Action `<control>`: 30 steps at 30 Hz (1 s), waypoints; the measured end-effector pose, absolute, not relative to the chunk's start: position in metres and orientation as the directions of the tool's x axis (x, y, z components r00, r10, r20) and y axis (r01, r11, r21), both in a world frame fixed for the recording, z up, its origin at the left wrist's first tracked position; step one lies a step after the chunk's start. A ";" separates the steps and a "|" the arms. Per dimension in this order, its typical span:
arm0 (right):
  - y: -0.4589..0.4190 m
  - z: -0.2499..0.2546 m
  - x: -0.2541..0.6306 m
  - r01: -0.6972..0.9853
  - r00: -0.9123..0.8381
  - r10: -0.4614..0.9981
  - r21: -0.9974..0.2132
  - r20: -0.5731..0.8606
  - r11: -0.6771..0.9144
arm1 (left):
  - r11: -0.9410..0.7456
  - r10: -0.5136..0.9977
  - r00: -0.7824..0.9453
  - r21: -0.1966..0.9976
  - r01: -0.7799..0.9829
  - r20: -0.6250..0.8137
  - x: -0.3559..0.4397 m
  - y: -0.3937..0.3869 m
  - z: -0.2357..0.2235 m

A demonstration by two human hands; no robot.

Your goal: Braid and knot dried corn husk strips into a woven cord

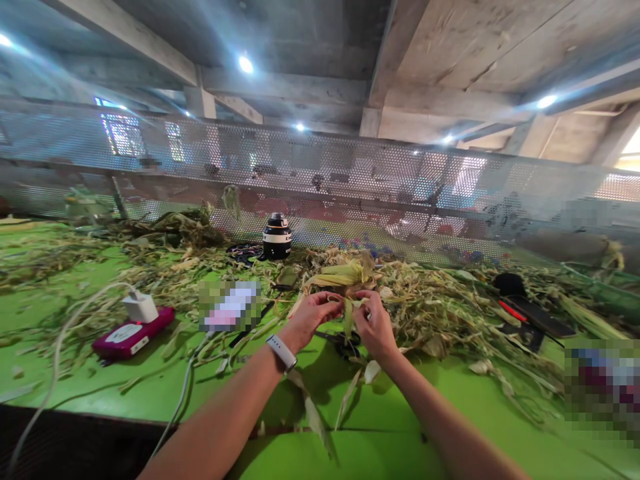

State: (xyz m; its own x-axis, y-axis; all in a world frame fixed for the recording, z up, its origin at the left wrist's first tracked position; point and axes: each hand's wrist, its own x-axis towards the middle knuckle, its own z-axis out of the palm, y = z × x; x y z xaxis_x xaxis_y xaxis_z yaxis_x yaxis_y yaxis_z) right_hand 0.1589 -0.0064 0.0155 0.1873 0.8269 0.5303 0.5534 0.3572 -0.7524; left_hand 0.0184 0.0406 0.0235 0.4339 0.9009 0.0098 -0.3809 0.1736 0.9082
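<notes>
Between my two hands is a pale green strip of corn husk (pixel 349 320). My left hand (pixel 316 319), with a white band on its wrist, pinches the strip from the left, fingertips closed. My right hand (pixel 374 321) is closed on it from the right, thumb and fingers together. Just beyond my fingers lies a yellowish bundle of husks (pixel 340 273) on a heap of loose husks (pixel 425 300). Beneath my hands, partly hidden, a dark pair of scissors (pixel 343 345) appears to rest on the green table (pixel 400 427).
A black bottle with a white band (pixel 277 237) stands at the back. On the left are a magenta power strip (pixel 133 333) with a white plug (pixel 141 308) and cable, and a blurred phone (pixel 231 307). A black device (pixel 530 313) sits right. Perforated metal panels (pixel 320 173) border the table.
</notes>
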 end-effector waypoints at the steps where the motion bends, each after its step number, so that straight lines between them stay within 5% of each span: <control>1: -0.008 0.016 0.159 0.554 0.146 0.841 -0.747 0.521 0.367 | 0.151 0.900 0.436 0.918 -0.366 0.026 0.019 0.041 0.023; 7: -0.009 0.021 0.157 0.291 0.168 0.906 -0.898 0.388 0.330 | 0.105 0.865 0.498 0.944 -0.312 0.069 0.019 0.038 0.024; 13: -0.004 0.021 0.156 -0.122 0.218 0.973 -0.991 -0.074 -0.048 | 0.204 0.836 0.549 0.933 -0.297 -0.008 0.018 0.033 0.029; 25: -0.005 0.023 0.155 -0.053 0.297 0.948 -0.990 0.112 0.133 | 0.197 0.825 0.564 0.956 -0.217 -0.042 0.020 0.035 0.023; 30: -0.003 0.022 0.152 -0.026 0.280 0.959 -0.998 0.047 0.057 | 0.134 0.895 0.446 0.950 -0.281 0.006 0.018 0.041 0.021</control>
